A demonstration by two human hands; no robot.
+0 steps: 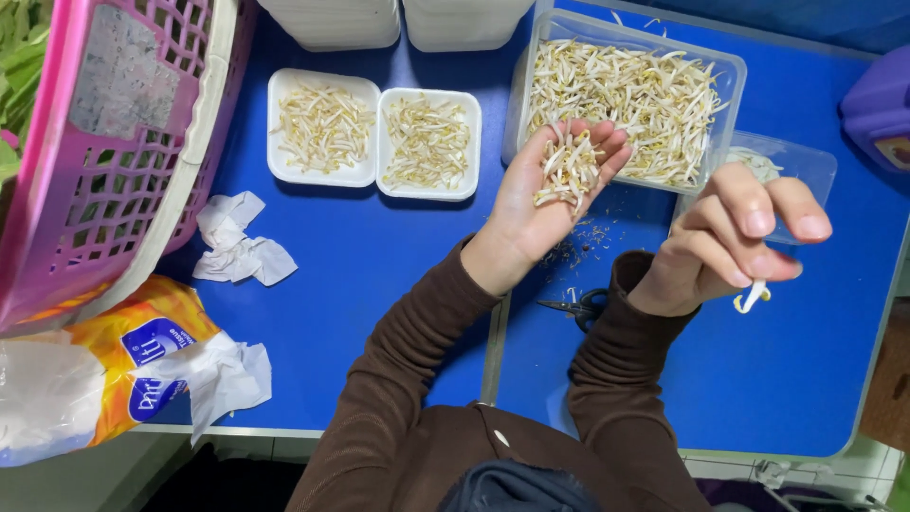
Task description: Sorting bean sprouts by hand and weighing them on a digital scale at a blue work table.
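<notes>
Sprouts (567, 171) in left grip (545, 204), scissors (578, 306) below, trays (374, 133) nearby

An orange-and-white soft tissue pack (95, 379) with blue oval labels (152, 339) lies at the table's near-left edge

We see a small heap of pale, thin bean sprouts (569, 169) lying loose in the upturned palm, above the blue table. A single white sprout with a yellowish tip (754, 297) hangs pinched at the fingertips, curved, lower and to the right of the heap.
</notes>
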